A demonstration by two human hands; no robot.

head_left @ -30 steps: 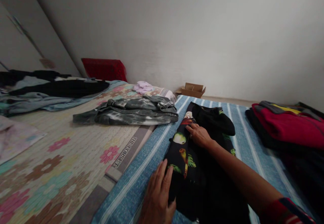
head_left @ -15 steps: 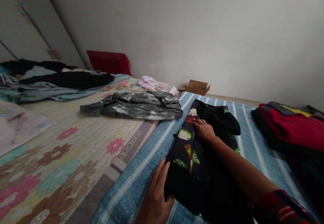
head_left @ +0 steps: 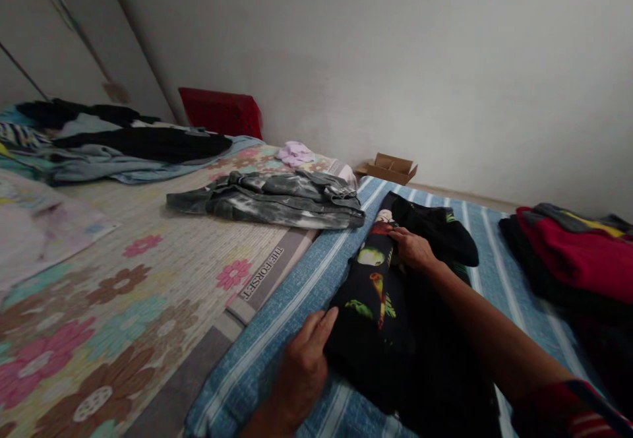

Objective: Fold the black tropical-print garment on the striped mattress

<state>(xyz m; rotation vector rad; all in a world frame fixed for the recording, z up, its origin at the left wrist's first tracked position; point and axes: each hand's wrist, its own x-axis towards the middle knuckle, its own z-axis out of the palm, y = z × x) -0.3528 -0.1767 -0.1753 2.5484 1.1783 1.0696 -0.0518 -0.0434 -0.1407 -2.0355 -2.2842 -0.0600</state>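
Note:
A black printed shirt (head_left: 368,342) lies partly folded on the blue striped cloth (head_left: 277,332), its left side turned inward to show green, red and white figures. What looks like a sleeve sticks out at its far right. My left hand (head_left: 302,359) is closed at the shirt's near left edge, the index finger along the fabric; its thumb is mostly hidden. Farther up, my right hand (head_left: 411,248) has its fingers bent together on the turned-in strip, gripping the cloth. The right forearm crosses over the shirt's dark body.
Grey mottled jeans (head_left: 277,200) lie folded on the floral bed cover (head_left: 182,253). Stacked clothes (head_left: 583,247), red and black, sit at right. A pile of clothes (head_left: 143,144) lies far left, a lilac cloth (head_left: 295,154) behind the jeans. A cardboard box (head_left: 393,169) stands by the wall.
My left hand has drawn its spread fingers in and closed at the shirt's edge. My right hand keeps its place on the strip. The whole view has shifted slightly.

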